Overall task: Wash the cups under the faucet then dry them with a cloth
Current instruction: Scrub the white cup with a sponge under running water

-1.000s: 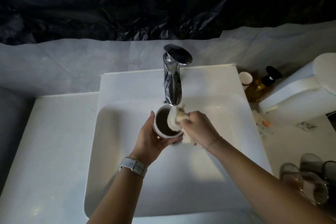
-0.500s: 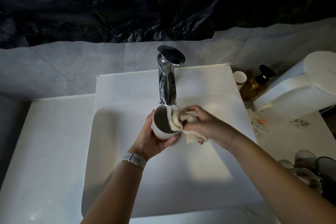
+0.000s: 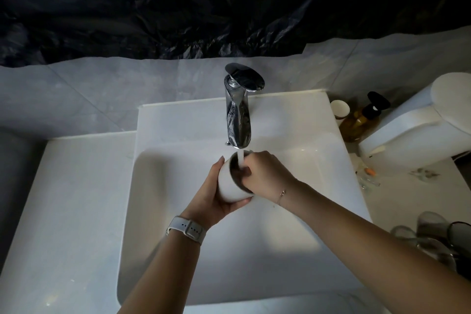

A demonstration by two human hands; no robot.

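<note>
A white cup (image 3: pixel 229 183) lies tilted on its side over the sink basin (image 3: pixel 254 275), its dark mouth facing right. My left hand (image 3: pixel 214 197) grips the cup from behind and below. My right hand (image 3: pixel 267 176) is at the cup's mouth with its curled fingers pushed inside. The cloth is hidden inside the cup behind those fingers. The chrome faucet (image 3: pixel 238 115) is on, and a thin stream of water (image 3: pixel 240 159) falls onto the cup's rim and my right fingers.
Several glass cups (image 3: pixel 430 234) stand on the counter at the right edge. An amber pump bottle (image 3: pixel 359 120) and a small paper cup (image 3: pixel 339 109) stand behind the sink's right corner, beside a large white appliance (image 3: pixel 420 122). White counter (image 3: pixel 63 211) stretches to the left.
The cup has tipped further onto its side. My right hand has pushed the cloth from the rim into the cup, so the cloth is out of sight.
</note>
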